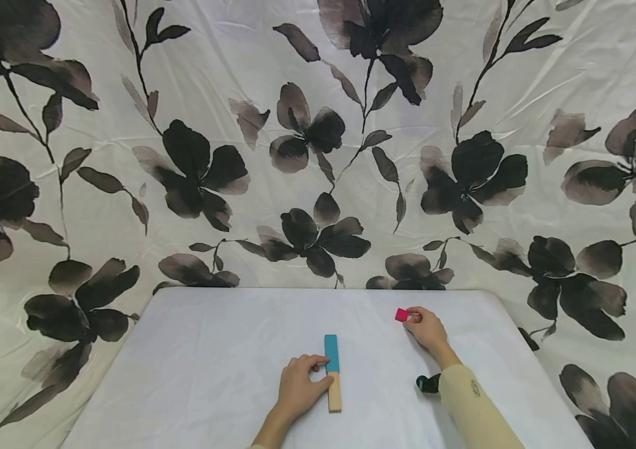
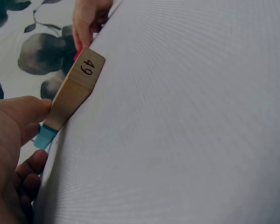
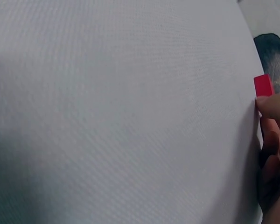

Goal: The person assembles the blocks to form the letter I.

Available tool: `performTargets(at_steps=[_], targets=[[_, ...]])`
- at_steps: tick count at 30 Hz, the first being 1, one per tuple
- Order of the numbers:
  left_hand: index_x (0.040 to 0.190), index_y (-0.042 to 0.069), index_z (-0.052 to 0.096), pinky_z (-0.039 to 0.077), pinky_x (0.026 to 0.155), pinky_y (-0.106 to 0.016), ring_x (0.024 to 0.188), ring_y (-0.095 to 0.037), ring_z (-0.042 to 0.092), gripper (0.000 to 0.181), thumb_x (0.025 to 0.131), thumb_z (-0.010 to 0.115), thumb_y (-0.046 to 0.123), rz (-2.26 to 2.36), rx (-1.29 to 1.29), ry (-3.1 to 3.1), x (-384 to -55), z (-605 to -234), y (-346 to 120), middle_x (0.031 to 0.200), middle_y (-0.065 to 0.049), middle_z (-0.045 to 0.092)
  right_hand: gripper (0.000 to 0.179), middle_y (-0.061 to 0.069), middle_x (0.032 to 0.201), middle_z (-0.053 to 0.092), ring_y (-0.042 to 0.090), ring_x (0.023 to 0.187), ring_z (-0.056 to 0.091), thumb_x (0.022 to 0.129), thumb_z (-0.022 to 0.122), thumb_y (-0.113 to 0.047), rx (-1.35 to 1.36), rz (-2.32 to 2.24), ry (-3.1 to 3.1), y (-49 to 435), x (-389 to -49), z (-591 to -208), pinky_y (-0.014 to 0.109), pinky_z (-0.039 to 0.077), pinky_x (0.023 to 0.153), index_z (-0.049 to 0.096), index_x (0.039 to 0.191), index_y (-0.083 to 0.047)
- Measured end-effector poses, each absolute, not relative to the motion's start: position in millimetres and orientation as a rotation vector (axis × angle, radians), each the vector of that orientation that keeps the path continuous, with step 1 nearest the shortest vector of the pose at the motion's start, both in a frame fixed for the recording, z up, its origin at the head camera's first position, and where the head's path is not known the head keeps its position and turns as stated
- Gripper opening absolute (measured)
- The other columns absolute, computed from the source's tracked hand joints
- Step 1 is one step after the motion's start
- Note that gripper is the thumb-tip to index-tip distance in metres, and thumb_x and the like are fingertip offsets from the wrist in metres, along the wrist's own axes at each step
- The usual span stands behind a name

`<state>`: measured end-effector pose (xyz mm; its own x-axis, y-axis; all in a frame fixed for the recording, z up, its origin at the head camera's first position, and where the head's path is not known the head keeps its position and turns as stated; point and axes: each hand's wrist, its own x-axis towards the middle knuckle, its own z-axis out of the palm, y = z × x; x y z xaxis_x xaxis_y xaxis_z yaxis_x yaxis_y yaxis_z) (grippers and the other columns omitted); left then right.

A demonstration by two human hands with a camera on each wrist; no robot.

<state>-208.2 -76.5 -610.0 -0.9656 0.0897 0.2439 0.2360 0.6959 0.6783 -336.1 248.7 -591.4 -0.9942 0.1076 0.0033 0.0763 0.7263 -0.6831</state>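
A blue block [image 1: 332, 353] and a plain wooden block [image 1: 334, 394] lie end to end in one line on the white table. My left hand [image 1: 301, 383] is on their left side, its thumb at the wooden block and its index fingertip at the blue block's edge. In the left wrist view the wooden block [image 2: 81, 79] shows a number on its end; the other fingers hang loosely curled below the thumb. Farther back on the right, my right hand [image 1: 427, 329] pinches a small red block [image 1: 401, 315] between thumb and fingers. Most of the red block [image 3: 263, 86] sticks out past the thumb.
The white table [image 1: 228, 349] has rounded far corners. Behind it hangs a pale cloth [image 1: 273, 56] with dark flowers. A small black wrist camera [image 1: 428, 383] shows beside the right sleeve [image 1: 472, 399].
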Motion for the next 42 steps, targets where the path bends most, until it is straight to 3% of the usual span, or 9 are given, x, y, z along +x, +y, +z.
performTargets(at_steps=[9, 25, 42], targets=[[0.105, 0.024, 0.073, 0.03, 0.065, -0.032, 0.072, -0.008, 0.04, 0.031, 0.076, 0.081, 0.032, -1.099, -0.249, -2.7, -204.3, -609.9, -75.1, 0.079, 0.013, 0.053, 0.038, -0.001, 0.08, 0.058, 0.02, 0.075, 0.053, 0.084, 0.072, -0.022, -0.148, 1.089, -2.879, 246.5, -334.8, -596.1, 0.036, 0.037, 0.067, 0.065, 0.119, -0.008], [0.108, 0.025, 0.073, 0.031, 0.067, -0.032, 0.074, -0.008, 0.04, 0.033, 0.077, 0.079, 0.035, -1.108, -0.267, -2.703, -207.6, -609.2, -75.1, 0.082, 0.012, 0.055, 0.035, 0.004, 0.084, 0.058, 0.023, 0.083, 0.053, 0.086, 0.07, -0.014, -0.094, 1.24, -2.839, 235.2, -337.8, -587.7, 0.042, 0.041, 0.078, 0.062, 0.118, -0.001], [0.108, 0.027, 0.073, 0.033, 0.069, -0.032, 0.074, -0.008, 0.041, 0.033, 0.076, 0.08, 0.036, -1.068, -0.232, -2.707, -205.4, -610.5, -73.2, 0.082, 0.015, 0.054, 0.033, 0.007, 0.087, 0.055, 0.023, 0.084, 0.05, 0.087, 0.07, -0.008, -0.073, 1.4, -2.77, 213.1, -341.9, -590.8, 0.036, 0.041, 0.076, 0.063, 0.118, -0.001]])
